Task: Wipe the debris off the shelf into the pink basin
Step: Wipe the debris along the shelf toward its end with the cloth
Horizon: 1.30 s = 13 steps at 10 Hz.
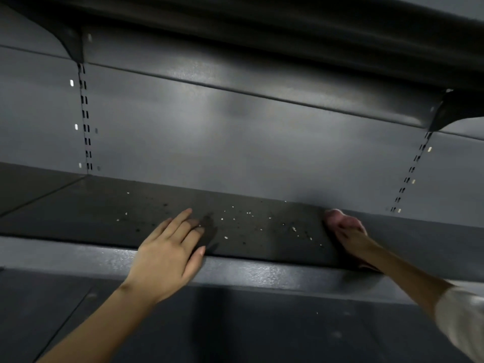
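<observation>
We rest left hand (170, 254) flat, open, empty, on shelf (78, 213) front edge; right hand (345, 227) curled, grip unclear; debris (248, 224) between.

We see debris (248, 226) scattered on the shelf (78, 216), between the left hand (167, 255) at the near edge and the right hand (345, 229) farther right.

The scene is dim and grey. A soft glare patch sits on the grey metal back panel (209, 111), and the textured front lip of the dark shelf (262, 271) glints. The right hand (343, 226) is motion-blurred (its fingers smear together). Straight edges bow toward the corners.
</observation>
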### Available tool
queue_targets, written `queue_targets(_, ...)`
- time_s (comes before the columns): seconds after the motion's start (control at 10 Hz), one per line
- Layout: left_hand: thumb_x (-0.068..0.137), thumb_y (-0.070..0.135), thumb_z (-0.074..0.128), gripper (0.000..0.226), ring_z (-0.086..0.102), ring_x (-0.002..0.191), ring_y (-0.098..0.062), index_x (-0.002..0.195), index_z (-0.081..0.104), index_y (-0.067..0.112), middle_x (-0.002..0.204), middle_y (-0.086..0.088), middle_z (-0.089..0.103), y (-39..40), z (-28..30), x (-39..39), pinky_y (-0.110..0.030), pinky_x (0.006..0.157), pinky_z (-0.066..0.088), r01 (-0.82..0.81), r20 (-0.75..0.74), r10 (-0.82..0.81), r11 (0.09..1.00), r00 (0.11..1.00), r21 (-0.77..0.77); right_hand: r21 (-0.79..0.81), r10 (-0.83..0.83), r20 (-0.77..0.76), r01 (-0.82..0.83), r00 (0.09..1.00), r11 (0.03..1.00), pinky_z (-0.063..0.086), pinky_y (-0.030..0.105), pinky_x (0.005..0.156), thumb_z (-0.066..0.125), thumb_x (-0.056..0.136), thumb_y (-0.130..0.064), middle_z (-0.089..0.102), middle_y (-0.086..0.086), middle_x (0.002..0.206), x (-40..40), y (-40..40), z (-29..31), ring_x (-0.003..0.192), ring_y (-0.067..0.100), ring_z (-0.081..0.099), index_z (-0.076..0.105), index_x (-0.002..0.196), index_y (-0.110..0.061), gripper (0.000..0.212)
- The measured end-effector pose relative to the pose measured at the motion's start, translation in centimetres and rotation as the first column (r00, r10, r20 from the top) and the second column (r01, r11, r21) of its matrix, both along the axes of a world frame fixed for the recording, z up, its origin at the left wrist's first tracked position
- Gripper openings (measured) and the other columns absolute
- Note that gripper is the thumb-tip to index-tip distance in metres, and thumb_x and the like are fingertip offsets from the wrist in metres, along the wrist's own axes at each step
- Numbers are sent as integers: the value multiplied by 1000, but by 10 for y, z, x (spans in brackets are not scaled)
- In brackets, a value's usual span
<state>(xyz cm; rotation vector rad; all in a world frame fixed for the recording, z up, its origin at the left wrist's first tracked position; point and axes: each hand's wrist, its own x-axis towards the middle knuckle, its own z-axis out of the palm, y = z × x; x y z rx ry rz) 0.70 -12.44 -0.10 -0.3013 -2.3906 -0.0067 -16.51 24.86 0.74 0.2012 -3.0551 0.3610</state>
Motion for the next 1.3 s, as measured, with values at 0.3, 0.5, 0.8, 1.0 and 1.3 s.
queue_targets(0.3,82,31,37,45,61,112,-27,90,74,6,99,-8,72,-36,-3,0,-35,93,39,103,-55,-102,995,993,14,-246,62,13,-56,998,968,31,30,107,31,99,-20,50,20,136,42,-176,12,124,31,47,50,128,-6,37)
queue_targets(0.5,82,29,39,43,64,107,-25,87,74,6,97,-7,73,-38,-9,-1,-38,80,54,139,-51,-137,990,989,35,-426,-117,-173,33,978,904,47,38,90,33,98,-19,64,28,114,44,-184,27,107,37,61,60,109,5,38)
queue_targets(0.8,78,26,43,33,63,67,-20,77,73,12,77,0,68,-38,-12,-2,-25,52,48,130,-121,-134,991,984,-41,-360,-392,-129,326,911,874,41,45,96,36,97,-23,59,32,118,-4,-43,18,111,43,53,57,116,1,37)
queue_targets(1.0,77,22,43,31,60,60,-22,71,72,10,71,-2,66,-34,-14,-5,-26,48,46,137,-215,-147,989,966,-61,-352,-150,-98,107,984,930,48,21,74,40,89,-39,66,9,102,-15,-117,1,91,16,65,62,106,-24,31)
queue_targets(1.3,84,22,38,39,40,72,-20,75,72,5,71,-8,64,-40,-15,-3,-30,59,29,122,-255,-142,988,956,-92,-573,117,-190,-207,975,793,48,22,88,33,97,-17,71,19,104,8,-194,19,96,29,67,69,97,-5,38)
